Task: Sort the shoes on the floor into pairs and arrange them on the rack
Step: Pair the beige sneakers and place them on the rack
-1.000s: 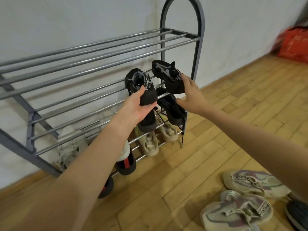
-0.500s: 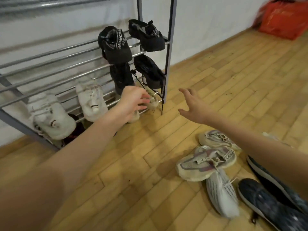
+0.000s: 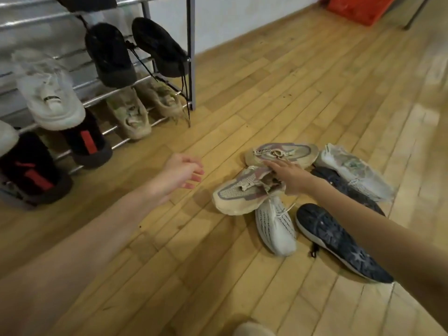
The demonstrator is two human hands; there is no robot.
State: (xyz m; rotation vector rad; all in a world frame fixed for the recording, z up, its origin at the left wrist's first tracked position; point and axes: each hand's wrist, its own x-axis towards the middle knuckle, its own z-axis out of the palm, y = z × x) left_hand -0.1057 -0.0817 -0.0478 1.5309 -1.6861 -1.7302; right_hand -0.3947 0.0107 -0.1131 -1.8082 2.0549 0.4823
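Beige-and-mauve sneaker [image 3: 244, 192] is seen at centre right on the wooden floor [image 3: 278, 81], long axis running left-right, toe aimed lower left. Its collar is touched by the right hand [image 3: 289, 177], fingers spread; the left hand [image 3: 180, 173] is held loosely curled, empty, nearby.

Wooden floor [image 3: 278, 76] — pale honey planks laid in a staggered pattern, worn, with a few dark specks and scuffs. White wall [image 3: 242, 18] behind, meeting the boards along a slanted line. Red-orange crate [image 3: 358, 7] at the far top right, standing on the floor by the wall — blurred, contents not readable. Thin dark leg [image 3: 415, 13] just beside it.
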